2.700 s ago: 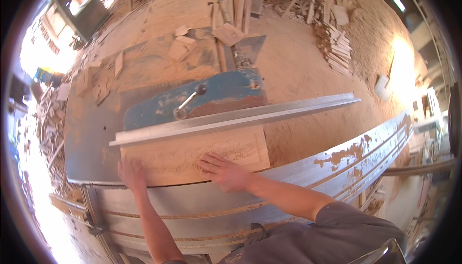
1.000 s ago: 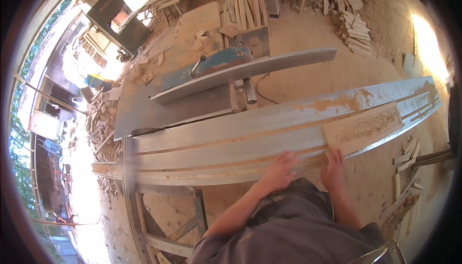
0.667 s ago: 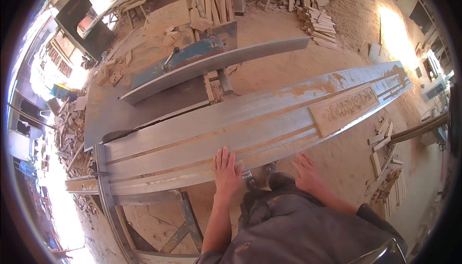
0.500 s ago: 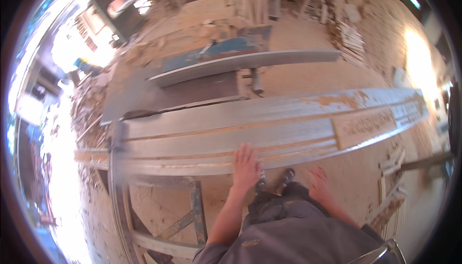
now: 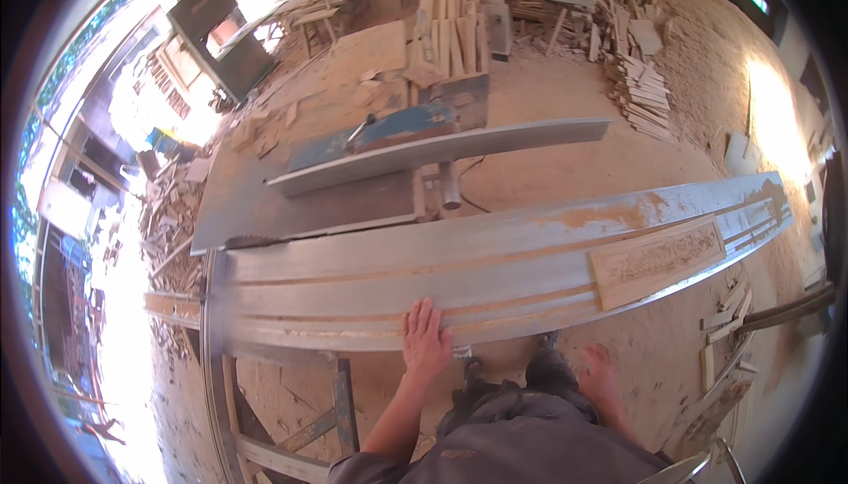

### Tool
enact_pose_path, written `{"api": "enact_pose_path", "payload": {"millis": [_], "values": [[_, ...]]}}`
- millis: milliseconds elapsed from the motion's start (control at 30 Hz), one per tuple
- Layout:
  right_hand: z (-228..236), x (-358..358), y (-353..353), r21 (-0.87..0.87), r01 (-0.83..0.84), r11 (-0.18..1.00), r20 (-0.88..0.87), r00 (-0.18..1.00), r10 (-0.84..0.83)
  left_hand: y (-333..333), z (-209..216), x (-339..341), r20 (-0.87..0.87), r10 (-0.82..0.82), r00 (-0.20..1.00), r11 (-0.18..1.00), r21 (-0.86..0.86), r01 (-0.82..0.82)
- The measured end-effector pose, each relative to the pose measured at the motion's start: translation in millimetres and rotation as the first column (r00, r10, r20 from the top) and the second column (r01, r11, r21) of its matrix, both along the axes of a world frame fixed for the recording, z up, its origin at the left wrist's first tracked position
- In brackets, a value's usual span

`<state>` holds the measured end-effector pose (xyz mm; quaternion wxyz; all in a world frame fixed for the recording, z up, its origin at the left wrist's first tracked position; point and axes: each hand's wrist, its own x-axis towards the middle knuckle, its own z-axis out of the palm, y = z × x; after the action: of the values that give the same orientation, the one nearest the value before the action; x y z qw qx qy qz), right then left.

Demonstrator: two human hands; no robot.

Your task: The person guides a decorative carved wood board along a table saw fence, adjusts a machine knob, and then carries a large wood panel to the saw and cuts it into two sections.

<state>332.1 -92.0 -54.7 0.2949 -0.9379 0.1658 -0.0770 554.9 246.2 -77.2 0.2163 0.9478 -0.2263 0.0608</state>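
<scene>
My left hand (image 5: 426,341) lies with its fingers stretched on the near edge of a long metal sliding table (image 5: 353,265), part of a panel saw. It holds nothing. Off the table, beside my leg, my right hand (image 5: 601,376) hangs in the air, fingers loosely apart and without anything in them. A flat wooden board (image 5: 609,279) with a carved or dark-patterned face rests toward the table's right end, away from both hands. At the left, the toothed saw blade (image 5: 252,241) shows in the slot beyond the sliding table.
Past the blade runs a long metal rip fence (image 5: 442,155) over the dark saw top. A metal crossbar (image 5: 214,334) stands across the table's left end. Wood strips are stacked at the back (image 5: 450,29) and right (image 5: 645,95). Scrap wood (image 5: 726,329) lies near my right side.
The view has tilted up, so the table appears lower. My left hand stays on the table's edge. My right hand hangs closer to my leg, and my feet have shifted.
</scene>
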Motion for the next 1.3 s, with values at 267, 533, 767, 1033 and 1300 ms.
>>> {"api": "enact_pose_path", "payload": {"millis": [267,533,767,1033,1300], "values": [[20,69,-132,-0.011,0.037,0.999,0.152,0.988,-0.034,-63,-13,2,0.026,0.295,0.955,0.955,-0.024,-0.294],[19,151,-226,-0.16,-0.171,0.972,0.076,0.98,0.184,-184,-3,59,-0.068,0.319,0.945,0.947,-0.017,-0.321],[6,154,-284,-0.161,-0.192,0.968,-0.004,0.981,0.194,-229,-13,97,0.031,0.435,0.9,0.885,0.168,-0.433],[4,158,-315,-0.234,-0.253,0.939,-0.093,0.967,0.238,-227,-5,94,-0.002,0.481,0.877,0.861,0.191,-0.472],[6,165,-318,-0.232,-0.264,0.936,-0.229,0.95,0.211,-237,-15,106,-0.014,0.435,0.9,0.885,0.192,-0.424]]}}
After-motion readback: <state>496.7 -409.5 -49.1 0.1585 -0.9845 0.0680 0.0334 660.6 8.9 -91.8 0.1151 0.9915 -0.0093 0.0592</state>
